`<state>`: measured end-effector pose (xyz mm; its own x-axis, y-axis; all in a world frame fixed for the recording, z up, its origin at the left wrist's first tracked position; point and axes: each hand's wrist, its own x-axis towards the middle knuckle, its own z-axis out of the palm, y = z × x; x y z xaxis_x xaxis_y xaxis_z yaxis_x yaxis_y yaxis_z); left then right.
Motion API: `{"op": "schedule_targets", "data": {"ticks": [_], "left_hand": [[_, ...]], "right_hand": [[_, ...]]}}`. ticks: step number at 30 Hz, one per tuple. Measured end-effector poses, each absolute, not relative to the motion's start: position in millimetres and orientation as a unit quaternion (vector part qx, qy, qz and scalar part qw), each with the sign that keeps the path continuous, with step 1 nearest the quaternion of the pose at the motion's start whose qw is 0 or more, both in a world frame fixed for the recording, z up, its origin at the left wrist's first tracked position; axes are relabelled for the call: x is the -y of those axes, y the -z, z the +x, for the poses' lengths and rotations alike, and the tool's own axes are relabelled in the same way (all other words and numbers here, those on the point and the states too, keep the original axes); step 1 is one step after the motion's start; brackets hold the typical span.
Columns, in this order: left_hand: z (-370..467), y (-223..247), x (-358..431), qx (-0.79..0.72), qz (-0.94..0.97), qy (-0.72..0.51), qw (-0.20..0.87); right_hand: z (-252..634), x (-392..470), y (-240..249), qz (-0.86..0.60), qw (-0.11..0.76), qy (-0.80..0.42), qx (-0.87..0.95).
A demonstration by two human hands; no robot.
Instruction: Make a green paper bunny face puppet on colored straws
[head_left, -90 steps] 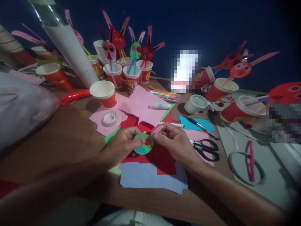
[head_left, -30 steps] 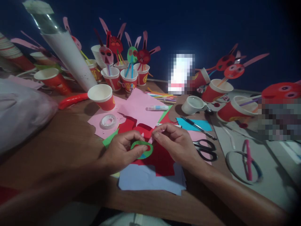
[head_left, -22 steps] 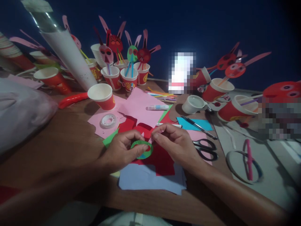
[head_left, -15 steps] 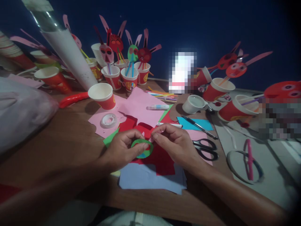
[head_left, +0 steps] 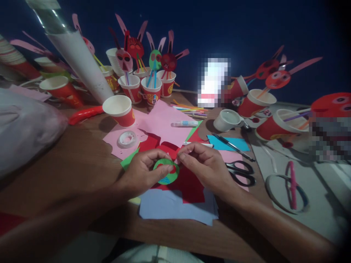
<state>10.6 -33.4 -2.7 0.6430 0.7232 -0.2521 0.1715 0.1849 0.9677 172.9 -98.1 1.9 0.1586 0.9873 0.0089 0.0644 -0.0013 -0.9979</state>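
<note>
Between thumb and fingers, my left hand (head_left: 146, 171) grips a round green paper face (head_left: 168, 179) with red and blue patches on it. My right hand (head_left: 201, 166) is closed in a pinch at the face's upper right edge. A small pink piece shows at those fingertips, too small and covered to name. Both hands are above red paper (head_left: 192, 188), with light blue paper (head_left: 175, 208) nearer to me. Beyond them lie pink paper sheets (head_left: 167, 120), a glue stick (head_left: 185, 124) and a roll of clear tape (head_left: 127, 139). Black-handled scissors (head_left: 242, 173) lie right of my right hand.
Red paper cups (head_left: 119, 109) with rabbit-faced straws line the back. A white cup (head_left: 227, 120), a black pen (head_left: 233, 147) and blue paper (head_left: 214, 140) are at right. A plastic bag (head_left: 27, 131) and red-handled tool (head_left: 86, 115) are at left; a white tube (head_left: 79, 65) leans behind.
The green face has turned flatter toward me, showing more of its red and blue patches. Both hands keep nearly the same place; the view has shifted slightly.
</note>
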Motion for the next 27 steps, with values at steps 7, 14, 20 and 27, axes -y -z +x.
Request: {"op": "schedule_targets", "data": {"ticks": [7, 14, 20, 27], "left_hand": [[10.0, 3.1, 33.1, -0.381, 0.603, -0.202, 0.671], [10.8, 1.6, 32.8, -0.389, 0.617, -0.209, 0.651], [10.8, 2.5, 31.3, -0.393, 0.623, -0.211, 0.643], [11.4, 7.2, 31.7, -0.390, 0.600, -0.235, 0.659]], "right_hand": [[173.0, 100.0, -0.5, -0.558, 0.517, -0.434, 0.482], [171.5, 99.3, 1.3, -0.560, 0.514, -0.445, 0.473], [170.6, 99.8, 4.8, -0.540, 0.519, -0.480, 0.457], [167.4, 100.7, 9.5, -0.526, 0.499, -0.536, 0.433]]}}
